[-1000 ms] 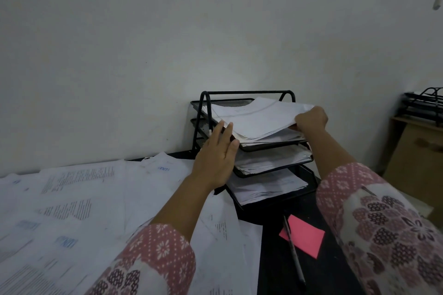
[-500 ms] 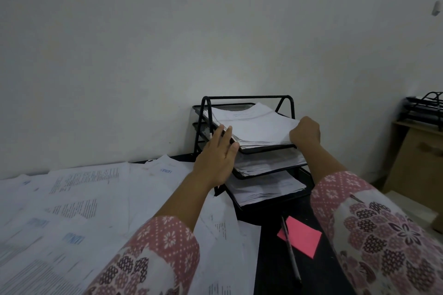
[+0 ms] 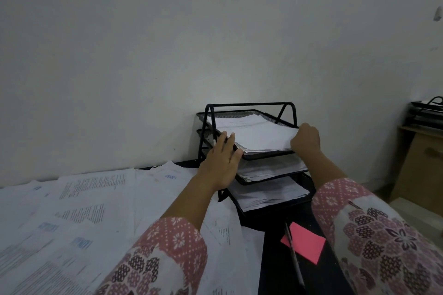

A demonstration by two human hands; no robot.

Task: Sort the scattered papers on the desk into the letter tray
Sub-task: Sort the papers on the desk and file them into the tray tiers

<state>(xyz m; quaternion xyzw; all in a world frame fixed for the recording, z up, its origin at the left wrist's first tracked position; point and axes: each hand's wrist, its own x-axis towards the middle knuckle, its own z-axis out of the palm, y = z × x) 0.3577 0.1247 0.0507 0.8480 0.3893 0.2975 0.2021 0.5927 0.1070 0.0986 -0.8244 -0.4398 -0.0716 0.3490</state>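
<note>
A black bench [image 3: 275,261] stands against a plain, matte, pale wall [image 3: 167,55]. Its left part is covered by scattered papers [image 3: 84,211], printed white sheets that overlap loosely and run out of view at the left and near sides.

At the back right of the bench, close to the wall, stands the letter tray [image 3: 249,104]. It is a black wire-mesh rack with three tiers stepped forward and a bent bar frame over the top. Each tier holds white sheets. The stack of papers [image 3: 259,135] in the top tier lies flat and reaches the front lip.

The left hand [image 3: 221,165], fingers straight and close together, rests against the left front corner of that tier. The right hand [image 3: 306,140] has its fingers curled round the stack's right front corner and grips it. Both sleeves [image 3: 177,246] are pink with a flower print.

In front of the tray, on a bare dark strip of bench, a pink note [image 3: 308,243] lies flat with a dark pen [image 3: 294,258] across its left side. Beyond the bench's right edge stands a wooden cabinet [image 3: 422,165] with a second wire tray [image 3: 429,109] on top.
</note>
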